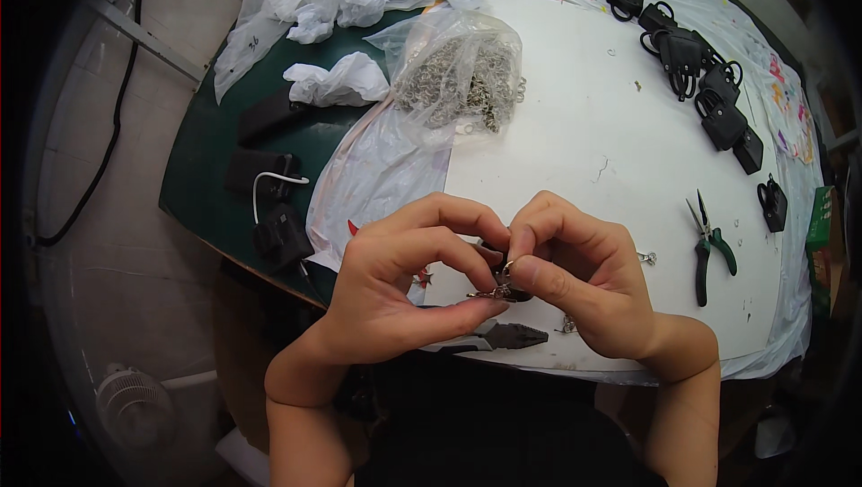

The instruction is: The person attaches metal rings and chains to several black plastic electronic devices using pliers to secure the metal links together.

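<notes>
Close together over the near part of the white board, my two hands work on one small piece. My left hand [382,280] is closed, its fingertips pinching a short metal chain [499,290] beside a small dark object that is mostly hidden. My right hand [588,276] pinches a small metal ring at the upper end of that chain. Just below lie combination pliers [516,336], their handles partly covered by my left wrist. Small metal clasps [646,258] rest beside and under my right hand. Something red shows behind my left hand.
A clear bag [458,78] heaped with metal chains or rings stands beyond my hands. Green-handled long-nose pliers [703,249] lie at right. Several black cases with cords [682,52] line the far right. Crumpled white plastic [337,80] and dark devices [283,236] occupy the green tabletop [202,173] at left.
</notes>
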A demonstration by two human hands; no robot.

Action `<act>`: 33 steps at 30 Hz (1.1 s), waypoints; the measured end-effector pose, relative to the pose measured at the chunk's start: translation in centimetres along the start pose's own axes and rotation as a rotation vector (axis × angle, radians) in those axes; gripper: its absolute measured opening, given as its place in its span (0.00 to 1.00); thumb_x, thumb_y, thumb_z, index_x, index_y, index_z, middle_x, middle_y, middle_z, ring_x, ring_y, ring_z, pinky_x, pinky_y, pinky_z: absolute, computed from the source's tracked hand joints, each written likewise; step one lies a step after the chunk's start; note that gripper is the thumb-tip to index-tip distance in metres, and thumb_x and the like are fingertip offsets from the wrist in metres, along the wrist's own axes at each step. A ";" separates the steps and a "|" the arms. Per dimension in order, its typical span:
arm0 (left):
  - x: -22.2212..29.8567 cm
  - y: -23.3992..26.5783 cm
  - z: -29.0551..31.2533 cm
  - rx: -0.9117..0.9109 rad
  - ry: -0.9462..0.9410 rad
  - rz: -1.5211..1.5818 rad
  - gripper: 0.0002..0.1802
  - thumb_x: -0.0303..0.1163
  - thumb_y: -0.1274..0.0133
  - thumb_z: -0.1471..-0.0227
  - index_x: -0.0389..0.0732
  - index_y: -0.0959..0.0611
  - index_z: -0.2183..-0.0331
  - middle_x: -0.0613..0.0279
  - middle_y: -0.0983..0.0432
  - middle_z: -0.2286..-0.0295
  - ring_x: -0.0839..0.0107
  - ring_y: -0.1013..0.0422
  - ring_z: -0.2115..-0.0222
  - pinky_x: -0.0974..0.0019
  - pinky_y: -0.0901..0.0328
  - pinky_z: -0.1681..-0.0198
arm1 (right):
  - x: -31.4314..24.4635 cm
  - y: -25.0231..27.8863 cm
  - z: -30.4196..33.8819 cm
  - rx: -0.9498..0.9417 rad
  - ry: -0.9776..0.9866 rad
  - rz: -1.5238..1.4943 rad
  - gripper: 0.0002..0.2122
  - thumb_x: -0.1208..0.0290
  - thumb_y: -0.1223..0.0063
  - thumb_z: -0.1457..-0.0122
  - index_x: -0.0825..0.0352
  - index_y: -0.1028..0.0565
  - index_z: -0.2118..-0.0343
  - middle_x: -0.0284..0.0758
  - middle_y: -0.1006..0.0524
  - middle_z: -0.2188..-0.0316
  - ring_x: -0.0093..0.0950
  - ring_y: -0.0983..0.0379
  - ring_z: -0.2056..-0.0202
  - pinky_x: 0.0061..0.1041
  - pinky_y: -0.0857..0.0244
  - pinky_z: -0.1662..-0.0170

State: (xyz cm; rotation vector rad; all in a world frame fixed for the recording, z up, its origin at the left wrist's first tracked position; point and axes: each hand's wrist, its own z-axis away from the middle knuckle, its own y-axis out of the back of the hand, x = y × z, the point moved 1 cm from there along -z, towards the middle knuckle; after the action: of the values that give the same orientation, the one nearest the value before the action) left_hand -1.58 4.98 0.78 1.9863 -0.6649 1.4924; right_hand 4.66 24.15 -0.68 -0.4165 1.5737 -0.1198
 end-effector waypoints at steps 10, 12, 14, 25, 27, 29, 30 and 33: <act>0.7 0.3 0.3 0.129 0.283 0.385 0.10 0.13 0.35 0.59 0.28 0.17 0.70 0.46 0.21 0.65 0.67 0.22 0.66 0.67 0.25 0.60 | -0.9 1.2 -0.1 -0.015 -0.062 -0.009 0.05 0.73 0.43 0.37 0.68 0.24 0.63 0.23 0.28 0.72 0.10 0.37 0.70 0.13 0.42 0.66; 1.2 0.4 0.2 0.157 0.373 0.418 0.11 0.13 0.34 0.62 0.26 0.18 0.71 0.43 0.20 0.68 0.64 0.21 0.70 0.65 0.24 0.64 | -0.9 1.3 -0.3 -0.020 -0.079 -0.026 0.06 0.72 0.43 0.37 0.69 0.24 0.63 0.22 0.27 0.73 0.10 0.37 0.71 0.13 0.41 0.66; 1.5 0.9 0.3 0.135 0.422 0.421 0.11 0.14 0.34 0.62 0.25 0.18 0.71 0.41 0.19 0.70 0.61 0.20 0.72 0.62 0.24 0.65 | -0.7 1.3 -0.2 -0.044 -0.132 -0.098 0.06 0.71 0.42 0.37 0.68 0.24 0.63 0.23 0.26 0.73 0.09 0.36 0.71 0.12 0.42 0.67; 1.5 1.0 1.1 0.076 0.372 0.496 0.11 0.14 0.36 0.56 0.25 0.17 0.67 0.44 0.18 0.69 0.64 0.19 0.67 0.65 0.23 0.60 | -0.5 0.6 0.4 -0.099 -0.170 -0.058 0.08 0.68 0.41 0.37 0.68 0.23 0.63 0.23 0.24 0.74 0.08 0.35 0.73 0.12 0.42 0.70; 1.6 0.8 1.1 0.073 0.358 0.491 0.11 0.14 0.35 0.56 0.26 0.17 0.67 0.44 0.18 0.69 0.63 0.19 0.66 0.65 0.23 0.59 | -0.2 0.6 0.4 -0.071 -0.180 -0.075 0.08 0.69 0.41 0.37 0.68 0.23 0.63 0.24 0.24 0.74 0.08 0.35 0.73 0.12 0.43 0.70; 1.8 0.6 1.2 0.070 0.337 0.497 0.11 0.13 0.35 0.57 0.26 0.17 0.67 0.44 0.18 0.68 0.64 0.19 0.66 0.66 0.24 0.58 | -0.6 0.5 0.5 -0.054 -0.225 -0.062 0.05 0.74 0.44 0.37 0.69 0.24 0.64 0.26 0.26 0.69 0.14 0.33 0.66 0.17 0.39 0.61; 1.9 0.3 1.1 0.101 0.343 0.457 0.12 0.13 0.34 0.60 0.26 0.17 0.69 0.44 0.18 0.69 0.61 0.19 0.67 0.63 0.23 0.60 | -0.7 0.5 0.5 -0.044 -0.247 -0.054 0.03 0.76 0.45 0.37 0.70 0.25 0.64 0.27 0.27 0.66 0.16 0.32 0.63 0.20 0.38 0.56; 2.2 -0.2 1.0 0.142 0.340 0.364 0.13 0.13 0.32 0.65 0.28 0.18 0.72 0.42 0.19 0.69 0.58 0.19 0.69 0.59 0.23 0.62 | -0.3 0.4 0.7 -0.024 -0.198 -0.099 0.03 0.76 0.45 0.37 0.70 0.25 0.64 0.28 0.28 0.65 0.17 0.33 0.62 0.20 0.39 0.55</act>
State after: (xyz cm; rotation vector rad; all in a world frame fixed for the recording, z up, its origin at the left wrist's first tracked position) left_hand -0.20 4.31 2.65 1.7071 -0.8193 2.0867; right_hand 5.23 24.78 -0.58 -0.5105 1.3615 -0.1317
